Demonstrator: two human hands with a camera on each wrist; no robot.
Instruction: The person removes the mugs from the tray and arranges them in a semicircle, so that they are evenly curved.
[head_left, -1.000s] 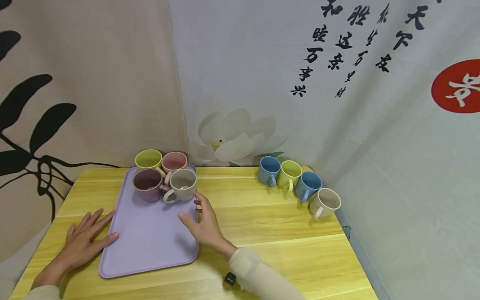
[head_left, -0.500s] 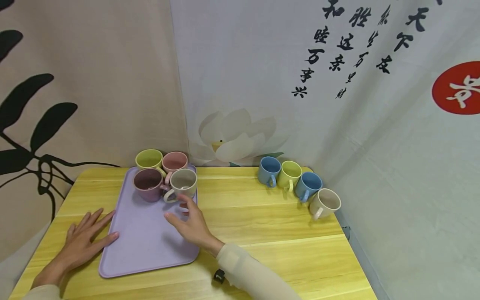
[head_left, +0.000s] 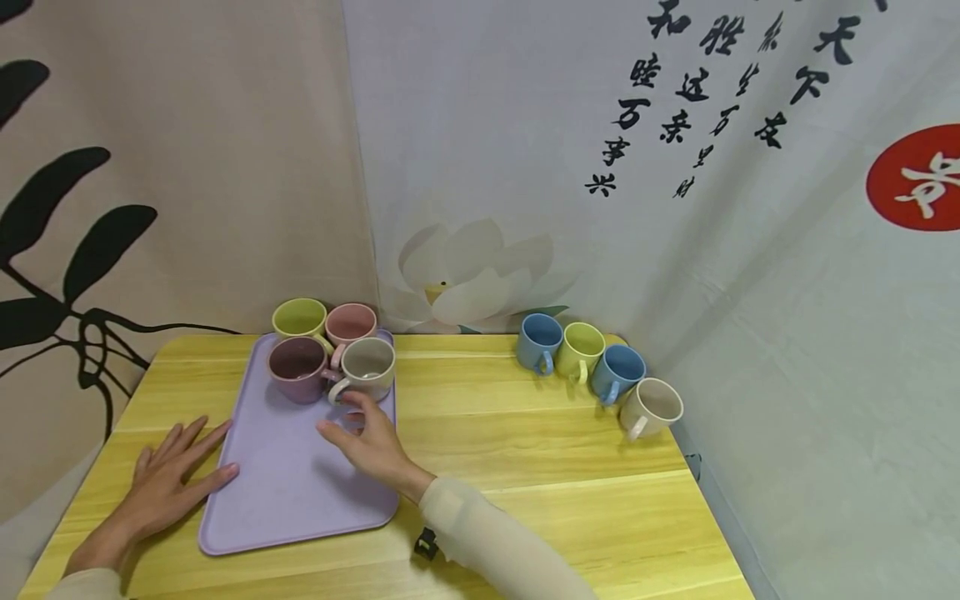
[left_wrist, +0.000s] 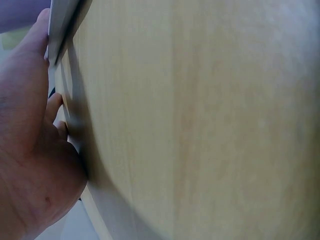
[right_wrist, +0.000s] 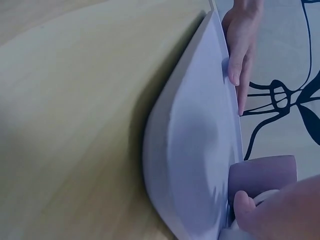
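A lilac tray [head_left: 277, 483] bears a white mug [head_left: 377, 385], a purple mug [head_left: 300, 387], a pink mug [head_left: 350, 323] and a yellow-green mug [head_left: 298, 318], grouped at its far end. My left hand [head_left: 168, 483] lies spread at the tray's left edge, thumb and index tip on the rim; the left wrist view shows its thumb at that rim. Over the tray, my right hand [head_left: 375, 446] has its fingertips right at the white mug's handle, thumb apart from the fingers. In the right wrist view the purple mug [right_wrist: 262, 175] stands beyond my right hand [right_wrist: 285, 212].
On the wooden table [head_left: 480, 450], at the back right, stand a blue mug [head_left: 538, 342], a green mug [head_left: 579, 350], another blue mug [head_left: 617, 372] and a cream mug [head_left: 649, 407] in a slanting row. A printed curtain [head_left: 480, 125] hangs behind the table.
My right hand has moved left from the white mug's right side, across its front, to its handle. The left hand, tray and mugs have stayed in place.
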